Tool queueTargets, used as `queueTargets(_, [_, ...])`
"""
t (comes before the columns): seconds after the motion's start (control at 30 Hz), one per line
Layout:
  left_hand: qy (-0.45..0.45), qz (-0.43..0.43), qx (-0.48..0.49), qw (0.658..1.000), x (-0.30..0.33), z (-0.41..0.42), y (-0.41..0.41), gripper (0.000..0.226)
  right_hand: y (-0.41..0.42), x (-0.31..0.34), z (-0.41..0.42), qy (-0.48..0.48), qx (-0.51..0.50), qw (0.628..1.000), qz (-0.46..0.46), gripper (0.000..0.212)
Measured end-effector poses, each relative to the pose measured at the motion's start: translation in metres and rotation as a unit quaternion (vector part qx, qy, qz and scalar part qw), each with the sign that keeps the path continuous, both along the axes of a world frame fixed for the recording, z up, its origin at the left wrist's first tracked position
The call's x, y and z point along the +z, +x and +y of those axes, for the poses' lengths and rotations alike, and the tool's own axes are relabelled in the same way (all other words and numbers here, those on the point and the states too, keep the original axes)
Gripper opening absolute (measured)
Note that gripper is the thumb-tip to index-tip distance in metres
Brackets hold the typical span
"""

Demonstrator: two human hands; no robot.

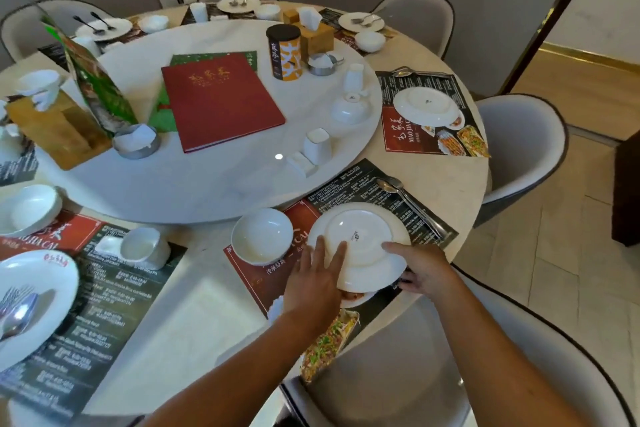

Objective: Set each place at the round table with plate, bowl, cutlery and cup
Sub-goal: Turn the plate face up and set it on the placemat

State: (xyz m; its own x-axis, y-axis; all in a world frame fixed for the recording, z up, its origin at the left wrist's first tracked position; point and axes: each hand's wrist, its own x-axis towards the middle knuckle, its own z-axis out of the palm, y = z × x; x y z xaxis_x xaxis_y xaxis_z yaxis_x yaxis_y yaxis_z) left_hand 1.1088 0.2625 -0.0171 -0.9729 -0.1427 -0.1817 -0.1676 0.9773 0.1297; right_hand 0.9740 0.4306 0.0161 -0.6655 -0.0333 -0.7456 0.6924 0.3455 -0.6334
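Note:
A white plate [363, 239] lies upside down on the nearest placemat [346, 184], tilted up at its front edge. My left hand [315, 281] rests on its underside with straight fingers. My right hand [422, 270] grips the plate's right front rim, thumb on top and fingers under. An upright white bowl [262, 236] stands just left of the plate. A spoon and other cutlery [408, 201] lie on the mat's right side. White cups [317, 146] and an upturned bowl [349, 109] stand on the turntable. The place to the right has another upturned plate [426, 106] and cutlery [415, 72].
The marble turntable [225, 184] carries a red menu [221, 100], a canister [285, 52], tissue boxes and ashtrays. The place at my left has a plate with fork and spoon [34, 305], a cup [145, 248] and a bowl [29, 210]. Grey chairs [519, 149] ring the table.

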Motion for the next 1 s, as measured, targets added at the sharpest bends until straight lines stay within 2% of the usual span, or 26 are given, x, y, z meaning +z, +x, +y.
queueTargets(0.1, [-0.045, 0.016, 0.014, 0.999, 0.004, 0.017, 0.017, 0.076, 0.011, 0.004, 0.017, 0.004, 0.054, 0.995, 0.087, 0.045])
queueTargets(0.17, [-0.055, 0.065, 0.043, 0.995, 0.009, 0.033, 0.027, 0.065, 0.016, 0.015, 0.027, 0.002, 0.082, 0.988, 0.130, 0.040])
queueTargets(0.23, [-0.076, 0.103, 0.053, 0.990, 0.019, 0.047, 0.034, 0.060, 0.019, 0.028, 0.038, -0.011, 0.098, 0.983, 0.155, 0.040])
queueTargets(0.3, [-0.101, 0.098, 0.065, 0.988, 0.033, 0.055, 0.036, 0.059, 0.021, 0.040, 0.049, -0.016, 0.116, 0.976, 0.182, 0.036])
queueTargets(0.37, [-0.101, 0.144, 0.094, 0.980, 0.054, 0.063, 0.036, 0.052, 0.022, 0.049, 0.058, -0.016, 0.145, 0.964, 0.221, 0.045])
queueTargets(0.43, [-0.105, 0.193, 0.127, 0.967, 0.074, 0.068, 0.035, 0.036, 0.022, 0.058, 0.062, -0.007, 0.171, 0.955, 0.242, 0.054])
queueTargets(0.5, [-0.090, 0.186, 0.164, 0.964, 0.087, 0.064, 0.031, 0.031, 0.020, 0.063, 0.063, -0.041, 0.165, 0.960, 0.222, 0.044])
queueTargets(0.57, [-0.026, 0.165, 0.204, 0.965, 0.093, 0.053, 0.026, 0.041, 0.017, 0.062, 0.063, -0.103, 0.155, 0.964, 0.192, 0.032])
queueTargets(0.63, [0.090, 0.150, 0.235, 0.956, 0.091, 0.039, 0.022, 0.047, 0.017, 0.057, 0.064, -0.120, 0.202, 0.950, 0.207, 0.019])
queueTargets(0.77, [0.250, 0.110, 0.245, 0.930, 0.078, 0.023, 0.021, 0.037, 0.014, 0.024, 0.062, -0.063, 0.272, 0.932, 0.231, 0.029])
queueTargets(0.83, [0.351, 0.109, 0.263, 0.892, 0.068, 0.020, 0.022, 0.034, 0.014, 0.005, 0.061, -0.036, 0.256, 0.942, 0.216, 0.028])
queueTargets(0.9, [0.449, 0.113, 0.305, 0.832, 0.057, 0.020, 0.024, 0.032, 0.016, -0.009, 0.059, -0.033, 0.211, 0.961, 0.175, 0.027])
queueTargets(0.93, [0.479, 0.111, 0.328, 0.807, 0.052, 0.020, 0.024, 0.032, 0.017, -0.012, 0.057, -0.042, 0.195, 0.967, 0.159, 0.028])
queueTargets(1.0, [0.503, 0.100, 0.364, 0.778, 0.042, 0.021, 0.022, 0.034, 0.016, -0.018, 0.052, -0.059, 0.178, 0.972, 0.143, 0.035])
